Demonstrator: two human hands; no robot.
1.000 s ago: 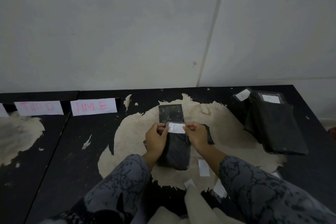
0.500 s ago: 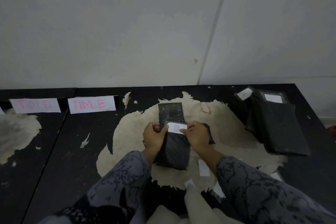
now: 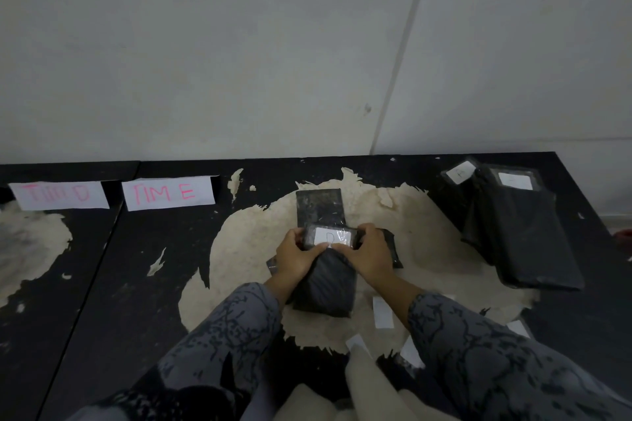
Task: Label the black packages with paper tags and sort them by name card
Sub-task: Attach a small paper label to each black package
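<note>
Package (image 3: 325, 287), mid-bench, looks soft and slippery; left hand (image 3: 295, 258) and right hand (image 3: 371, 258) pinch its tag (image 3: 332, 237) end.

Probably makeshift sorting room: worn black table (image 3: 102, 284), bare wall (image 3: 205, 44), name cards (image 3: 169, 193).

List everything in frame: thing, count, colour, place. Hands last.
black package in hand: 1, black, centre of the table, on the worn pale patch
paper tag: 1, white, marked D, on the package's far end under clear film
flat black package: 1, black, just behind the held one
stacked black packages: at least 2, black with white tags, far right of the table
name cards: 2, white with pink lettering, far left against the wall; one reads TIM E
loose paper tags: several, white, near edge by the right arm
table: black, peeling
left hand: grips the package's left side
right hand: grips its right side
</note>
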